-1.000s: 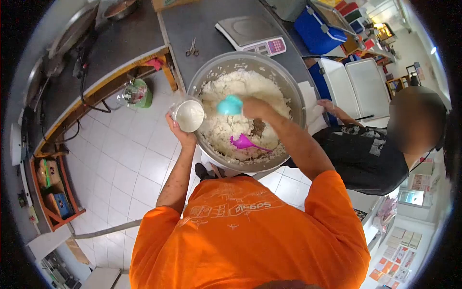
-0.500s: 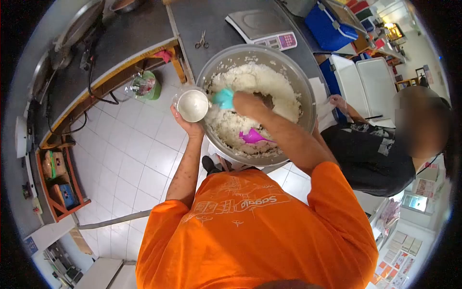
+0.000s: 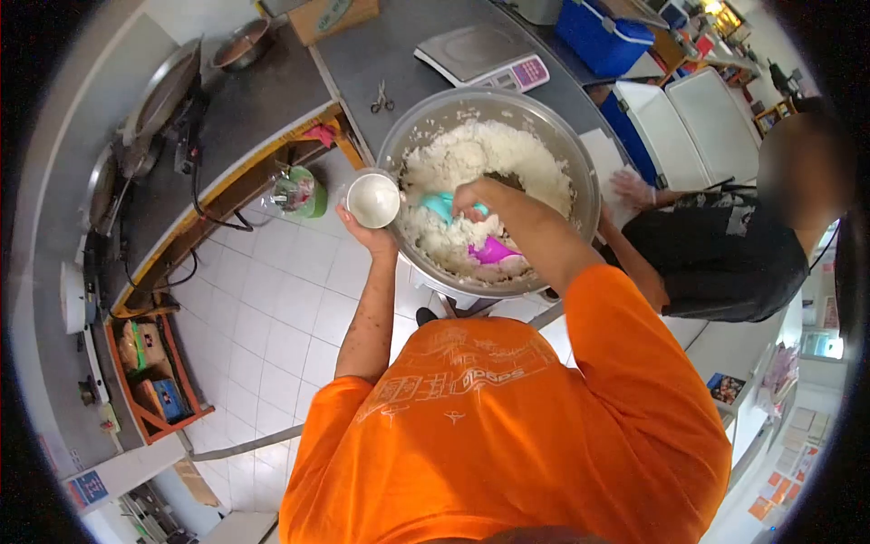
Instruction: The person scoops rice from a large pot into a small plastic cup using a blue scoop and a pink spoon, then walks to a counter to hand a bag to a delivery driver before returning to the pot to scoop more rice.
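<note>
My left hand (image 3: pixel 370 238) grips a small round bowl (image 3: pixel 372 200), pale inside, at the left rim of a large metal pot (image 3: pixel 587 163). White cooked rice (image 3: pixel 494 150) fills much of the pot, with a dark hollow near the middle. Inside the pot, my right hand (image 3: pixel 476 198) is closed on a turquoise scoop (image 3: pixel 437 207), whose end is down in the rice. A purple scoop (image 3: pixel 492 250) lies in the rice just below that hand, partly covered by grains.
Behind the pot are a kitchen scale (image 3: pixel 480 50) and scissors (image 3: pixel 381 97) on the dark counter (image 3: pixel 362 54). A green container (image 3: pixel 308 195) is at the left. To the right stands a person in black (image 3: pixel 716 249), with a gloved hand (image 3: pixel 633 189) near an open cooler (image 3: pixel 662 127).
My right hand and the turquoise scoop have moved from beside the bowl's rim down into the rice, slightly right. The other person's gloved hand has opened out flat. The view has shifted a little.
</note>
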`<state>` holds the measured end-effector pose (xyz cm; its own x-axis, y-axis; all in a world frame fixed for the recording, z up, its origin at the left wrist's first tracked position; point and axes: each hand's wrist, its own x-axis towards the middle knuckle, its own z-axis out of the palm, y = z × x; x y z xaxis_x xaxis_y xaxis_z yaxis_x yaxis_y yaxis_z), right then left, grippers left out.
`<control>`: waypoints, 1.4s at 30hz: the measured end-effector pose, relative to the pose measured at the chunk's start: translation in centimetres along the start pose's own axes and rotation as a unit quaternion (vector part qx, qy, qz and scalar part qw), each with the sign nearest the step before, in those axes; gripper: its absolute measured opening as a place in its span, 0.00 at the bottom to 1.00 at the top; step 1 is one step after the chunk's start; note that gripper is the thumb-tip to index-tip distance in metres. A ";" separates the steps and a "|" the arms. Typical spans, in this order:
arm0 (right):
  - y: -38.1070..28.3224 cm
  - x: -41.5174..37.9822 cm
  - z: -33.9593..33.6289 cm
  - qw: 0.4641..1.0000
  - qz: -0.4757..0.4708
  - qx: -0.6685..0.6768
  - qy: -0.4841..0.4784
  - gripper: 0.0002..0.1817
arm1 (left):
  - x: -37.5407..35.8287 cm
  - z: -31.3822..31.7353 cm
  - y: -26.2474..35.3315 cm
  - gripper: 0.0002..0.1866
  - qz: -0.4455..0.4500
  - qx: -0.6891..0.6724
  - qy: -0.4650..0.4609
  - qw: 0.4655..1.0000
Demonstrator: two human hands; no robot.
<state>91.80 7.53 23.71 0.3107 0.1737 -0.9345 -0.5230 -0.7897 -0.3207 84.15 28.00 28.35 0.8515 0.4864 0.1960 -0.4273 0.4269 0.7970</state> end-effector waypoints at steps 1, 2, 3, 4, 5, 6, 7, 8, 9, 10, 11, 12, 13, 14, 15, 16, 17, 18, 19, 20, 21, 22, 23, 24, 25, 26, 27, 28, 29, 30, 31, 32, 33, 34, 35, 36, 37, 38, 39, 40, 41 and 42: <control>-0.4 -2.6 0.3 1.000 0.002 -0.008 -0.001 0.08 | 0.0 -0.6 -0.6 0.25 -0.006 -0.001 0.012 1.000; -0.3 -5.3 0.8 0.990 -0.048 -0.119 0.063 0.08 | -0.2 -1.3 -1.3 0.25 -0.016 -0.001 0.024 1.000; -0.2 -7.7 2.1 0.961 -0.099 -0.226 0.121 0.07 | 0.1 -2.0 -2.4 0.24 0.000 0.006 0.043 0.999; 0.3 -8.1 3.7 0.962 -0.097 -0.231 0.113 0.07 | -0.1 -2.2 -2.2 0.24 -0.002 0.010 0.051 0.999; 0.7 -8.4 5.1 0.920 -0.171 -0.244 0.255 0.09 | -0.1 -1.9 -1.7 0.23 -0.001 0.004 0.053 0.999; 1.0 -8.8 6.1 0.852 -0.240 -0.250 0.392 0.11 | 0.0 -1.3 -1.3 0.23 0.002 -0.004 0.055 0.998; 0.5 -9.0 7.4 0.852 -0.245 -0.283 0.366 0.15 | 0.0 -1.1 -1.1 0.22 0.008 0.012 0.063 0.998; -0.2 -8.6 8.8 0.854 -0.244 -0.282 0.363 0.15 | -0.2 -1.1 -0.8 0.22 0.005 0.015 0.064 0.998; -1.3 -7.9 9.9 0.880 -0.177 -0.230 0.376 0.15 | -0.2 -0.7 -0.5 0.22 0.003 0.019 0.049 0.999; -2.3 -7.0 10.7 0.899 -0.109 -0.176 0.385 0.14 | -0.3 -0.7 -0.4 0.22 0.001 0.024 0.035 0.999; -2.7 -5.9 11.2 0.922 -0.077 -0.019 0.379 0.16 | -0.5 -0.8 -0.6 0.22 -0.003 0.027 0.036 0.999; -2.2 -3.8 11.7 0.924 -0.075 -0.018 0.374 0.16 | -0.6 -1.1 -0.8 0.22 -0.020 0.003 0.047 0.999; -1.8 -1.2 11.6 0.918 -0.094 -0.052 0.383 0.18 | -0.2 -1.0 -0.9 0.21 -0.033 -0.026 0.056 0.998; -1.8 0.5 10.3 0.907 -0.116 -0.089 0.395 0.20 | 0.5 -0.6 -1.1 0.21 -0.028 -0.032 0.056 0.998; -1.7 1.4 7.8 0.898 -0.155 -0.228 0.344 0.17 | 0.3 -0.9 -1.0 0.21 -0.023 -0.024 0.048 0.998; -1.2 1.7 5.8 0.868 -0.190 -0.359 0.285 0.14 | 0.0 -1.2 -0.8 0.21 -0.019 -0.016 0.039 0.999; -3.0 -5.5 4.8 0.889 -0.189 -0.351 0.227 0.08 | 0.0 -0.9 -0.7 0.21 -0.012 -0.020 0.036 0.999; -3.5 -7.0 3.5 0.885 -0.194 -0.353 0.234 0.08 | 0.0 -0.7 -0.5 0.21 -0.010 -0.023 0.051 0.998; -3.9 -7.8 1.8 0.921 -0.140 -0.298 0.209 0.08 | 0.4 -0.5 -0.3 0.21 -0.009 -0.027 0.069 0.997; -4.2 -8.2 0.2 0.950 -0.082 -0.243 0.180 0.08 | 0.9 -0.3 -0.3 0.21 -0.003 -0.032 0.073 0.997; -4.2 -8.0 -0.9 0.948 -0.081 -0.251 0.179 0.08 | 1.0 -0.3 -0.3 0.21 -0.007 -0.032 0.065 0.997; -3.6 -7.4 -1.2 0.902 -0.139 -0.308 0.267 0.09 | 0.5 -0.7 -0.3 0.21 -0.020 -0.027 0.055 0.998; -2.8 -6.6 -0.8 0.845 -0.196 -0.355 0.349 0.10 | 0.0 -1.0 -0.3 0.21 -0.028 -0.020 0.057 0.998; -2.2 -5.5 0.8 0.848 -0.197 -0.350 0.345 0.10 | 0.2 -1.1 -0.4 0.22 -0.024 -0.006 0.065 0.998; -1.9 -3.9 3.2 0.839 -0.178 -0.335 0.391 0.12 | 0.8 -1.0 -0.6 0.22 -0.018 0.005 0.069 0.997; -2.0 -2.1 4.9 0.828 -0.155 -0.317 0.435 0.14 | 1.0 -1.0 -0.6 0.22 -0.023 0.008 0.065 0.998; -2.4 -0.3 5.8 0.869 -0.109 -0.260 0.406 0.20 | 1.0 -1.1 -0.7 0.22 -0.023 0.010 0.054 0.998; -2.5 0.3 6.5 0.873 -0.103 -0.256 0.403 0.20 | 0.6 -1.4 -0.9 0.23 -0.026 0.012 0.043 0.999; -2.5 0.6 7.3 0.854 -0.080 -0.299 0.417 0.17 | 0.2 -1.6 -0.9 0.23 -0.034 0.016 0.040 0.999; -2.9 0.7 7.0 0.828 -0.063 -0.346 0.437 0.15 | 0.7 -1.6 -1.2 0.24 -0.030 0.004 0.039 0.999; -2.1 0.7 4.1 0.814 -0.210 -0.433 0.327 0.10 | 0.6 -1.8 -1.2 0.24 -0.028 -0.004 0.039 0.999; -1.9 0.5 2.5 0.816 -0.210 -0.427 0.329 0.10 | 0.0 -2.0 -0.8 0.24 -0.029 -0.001 0.034 0.999; -2.7 0.0 0.2 0.867 -0.139 -0.412 0.242 0.09 | 0.0 -1.4 -0.7 0.25 -0.049 -0.010 0.060 0.997; -3.7 -1.0 -1.7 0.903 -0.067 -0.395 0.154 0.09 | 0.4 -0.9 -0.7 0.25 -0.063 -0.022 0.088 0.994; -3.9 -2.2 -2.9 0.898 -0.073 -0.401 0.164 0.09 | 0.5 -1.0 -0.5 0.25 -0.033 -0.023 0.054 0.998; -3.6 -3.5 -3.8 0.904 -0.078 -0.393 0.148 0.09 | 0.8 -0.8 -0.2 0.25 -0.021 -0.030 0.055 0.998; -3.7 -4.7 -4.3 0.910 -0.080 -0.386 0.127 0.09 | 0.8 -0.6 -0.2 0.25 -0.008 -0.014 0.045 0.999; -4.0 -6.5 -3.7 0.908 -0.079 -0.392 0.123 0.09 | 0.3 -0.9 -0.3 0.25 -0.003 0.008 0.037 0.999; -4.3 -9.0 -2.9 0.918 -0.122 -0.311 0.216 0.09 | 0.2 -1.1 -0.5 0.25 -0.006 0.011 0.045 0.999; -4.4 -10.0 -2.3 0.912 -0.162 -0.221 0.305 0.09 | 0.3 -1.2 -0.7 0.24 -0.007 0.014 0.069 0.997; -3.9 -7.2 -2.0 0.873 -0.212 -0.275 0.343 0.09 | 0.4 -1.4 -0.9 0.23 -0.010 0.020 0.090 0.996; -3.2 -4.7 0.0 0.875 -0.210 -0.274 0.339 0.09 | 0.5 -1.2 -1.0 0.22 -0.011 0.021 0.109 0.994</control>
<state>91.97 9.22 29.14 0.8807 0.2747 -0.3858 0.1520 -0.9355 -0.3190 84.62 28.70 26.97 0.7721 0.6333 0.0526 -0.3918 0.4091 0.8241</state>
